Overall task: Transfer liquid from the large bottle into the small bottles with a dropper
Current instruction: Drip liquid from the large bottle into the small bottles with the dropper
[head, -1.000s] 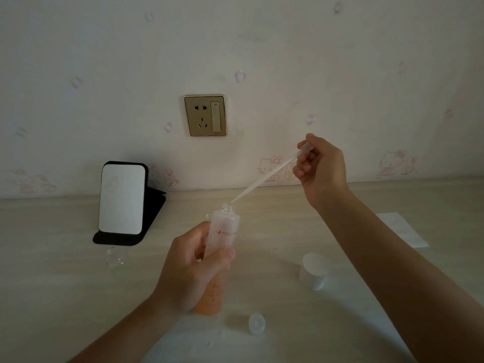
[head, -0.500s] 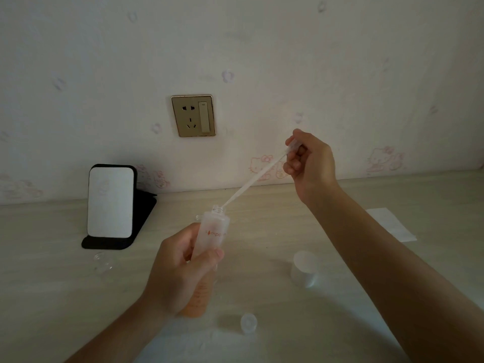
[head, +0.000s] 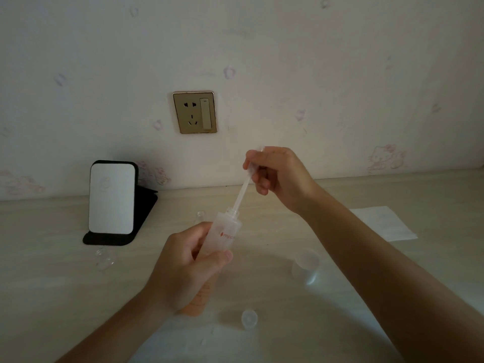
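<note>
On the bench (head: 52,297), a small clear bottle (head: 104,259) sits at left, in front of a black stand (head: 112,203). The left hand (head: 183,268) holds the large bottle (head: 226,235) tilted, its grip wrapped round the body. The dropper (head: 242,191) enters the bottle neck, its bulb pinched in the grip of the right hand (head: 280,176); a white cap (head: 305,265) stands further right.

At the desk (head: 52,284) there are one large bottle (head: 225,233), one dropper (head: 242,191), two small clear bottles (head: 104,259) (head: 200,217), two loose caps (head: 305,267) (head: 248,317), one paper sheet (head: 385,224) near the right edge, one black stand (head: 146,205) at the back left, one wall socket (head: 195,112), and two hands, a left hand (head: 183,268) and a right hand (head: 280,174).
</note>
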